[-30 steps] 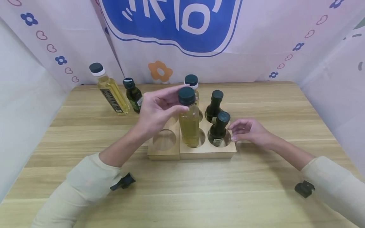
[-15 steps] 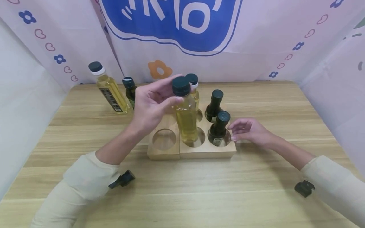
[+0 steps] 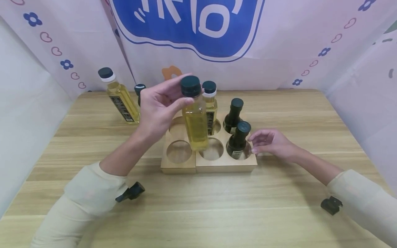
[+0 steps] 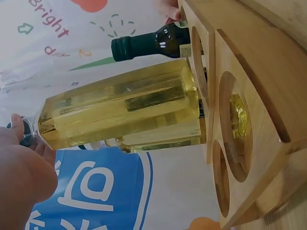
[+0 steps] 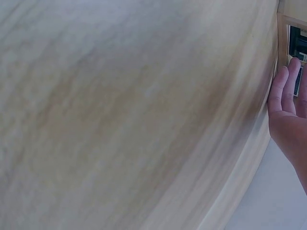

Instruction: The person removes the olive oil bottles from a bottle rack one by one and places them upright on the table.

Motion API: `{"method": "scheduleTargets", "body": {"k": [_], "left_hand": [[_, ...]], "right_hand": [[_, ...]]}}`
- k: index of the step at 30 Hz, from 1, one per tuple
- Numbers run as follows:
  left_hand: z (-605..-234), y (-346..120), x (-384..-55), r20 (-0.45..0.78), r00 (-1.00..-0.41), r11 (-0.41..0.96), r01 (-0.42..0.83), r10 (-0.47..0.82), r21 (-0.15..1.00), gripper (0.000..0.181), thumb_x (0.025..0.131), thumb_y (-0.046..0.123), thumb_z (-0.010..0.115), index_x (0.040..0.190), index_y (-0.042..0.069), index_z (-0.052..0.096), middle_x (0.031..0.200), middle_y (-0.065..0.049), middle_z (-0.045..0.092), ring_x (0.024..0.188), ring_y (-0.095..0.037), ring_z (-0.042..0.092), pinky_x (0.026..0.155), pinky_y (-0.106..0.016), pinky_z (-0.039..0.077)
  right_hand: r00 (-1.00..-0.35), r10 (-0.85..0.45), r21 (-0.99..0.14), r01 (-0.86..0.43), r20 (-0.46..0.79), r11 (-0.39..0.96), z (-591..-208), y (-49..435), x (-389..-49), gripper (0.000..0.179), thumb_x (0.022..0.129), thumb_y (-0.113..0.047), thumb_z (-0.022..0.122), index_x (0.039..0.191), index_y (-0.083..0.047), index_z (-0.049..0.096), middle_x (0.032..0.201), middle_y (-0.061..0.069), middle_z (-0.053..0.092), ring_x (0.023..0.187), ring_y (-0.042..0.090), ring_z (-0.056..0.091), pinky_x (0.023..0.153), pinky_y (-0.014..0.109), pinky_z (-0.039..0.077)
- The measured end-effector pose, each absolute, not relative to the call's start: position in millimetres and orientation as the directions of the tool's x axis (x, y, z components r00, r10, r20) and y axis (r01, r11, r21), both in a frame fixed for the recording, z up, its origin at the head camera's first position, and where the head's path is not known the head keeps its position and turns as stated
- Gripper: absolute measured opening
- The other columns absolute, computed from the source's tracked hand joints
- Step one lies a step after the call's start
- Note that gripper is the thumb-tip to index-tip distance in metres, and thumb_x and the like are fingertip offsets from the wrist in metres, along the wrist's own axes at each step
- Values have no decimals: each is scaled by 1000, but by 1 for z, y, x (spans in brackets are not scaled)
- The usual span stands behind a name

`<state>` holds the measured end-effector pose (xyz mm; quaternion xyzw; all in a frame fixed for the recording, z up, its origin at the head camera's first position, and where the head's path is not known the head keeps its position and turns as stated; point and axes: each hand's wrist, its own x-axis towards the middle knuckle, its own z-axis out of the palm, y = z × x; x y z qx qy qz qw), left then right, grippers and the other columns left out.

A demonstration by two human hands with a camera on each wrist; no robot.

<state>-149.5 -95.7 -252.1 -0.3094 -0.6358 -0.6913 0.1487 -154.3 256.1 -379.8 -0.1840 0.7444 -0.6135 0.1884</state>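
Observation:
My left hand grips a bottle of yellow oil around its neck, just below the dark green cap. The bottle hangs slightly tilted above the wooden bottle rack, its base raised clear of the front middle hole. In the left wrist view the oil bottle stretches from the fingers toward the rack. At the rack's right end, my right hand touches the side with relaxed fingers. Beside it, a small dark green bottle sits in the front right hole.
Another dark bottle and a yellow oil bottle stand in the rack's back row. Left of the rack are a tall oil bottle and a dark bottle, partly hidden by my left hand. A printed curtain hangs behind.
My left hand has lifted the oil bottle up out of the front middle hole and carried it leftward. The right hand and the rack have stayed in place.

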Motion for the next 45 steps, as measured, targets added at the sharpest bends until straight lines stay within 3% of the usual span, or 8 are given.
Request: {"method": "scheduleTargets", "body": {"k": [9, 16, 24, 33, 45], "left_hand": [[-254, -103, -155, 619, -775, -162, 599, 130, 784, 45, 85, -26, 66, 129, -18, 60, 117, -24, 72, 103, -17, 76, 96, -35, 62], [-255, -110, -159, 629, -770, -149, 613, 108, 776, 44, 86, -25, 66, 129, -18, 60, 117, -24, 73, 101, -18, 76, 97, -37, 61], [-251, -120, -161, 585, -808, -108, 577, 68, 810, 44, 90, -19, 67, 132, -11, 63, 118, -17, 75, 106, -21, 75, 102, -35, 58], [-248, -133, -170, 602, -798, -123, 596, 20, 794, 42, 91, -18, 67, 131, -5, 66, 117, -15, 76, 103, -21, 76, 103, -35, 58], [-249, -144, -185, 596, -798, -132, 603, -92, 787, 41, 88, -20, 69, 128, -11, 66, 110, -10, 78, 96, -19, 77, 94, -32, 62]], "right_hand": [[-860, -506, -984, -31, -63, 175, -384, 256, -156, 37, 82, 12, 76, 109, -12, 73, 104, -2, 74, 96, 14, 69, 87, 26, 63], [-857, -512, -984, -37, -58, 173, -385, 257, -157, 36, 82, 13, 76, 109, -10, 72, 104, -1, 74, 95, 15, 70, 84, 28, 64], [-855, -515, -986, -28, -63, 167, -387, 257, -156, 37, 82, 13, 76, 109, -11, 73, 104, 2, 74, 95, 15, 70, 82, 28, 65], [-852, -522, -986, -42, -49, 161, -387, 257, -157, 37, 82, 13, 76, 109, -11, 73, 104, 3, 74, 94, 15, 70, 81, 28, 65], [-852, -521, -986, -40, -50, 161, -387, 257, -157, 38, 82, 13, 76, 109, -13, 73, 103, 3, 74, 93, 15, 70, 82, 28, 65]]}}
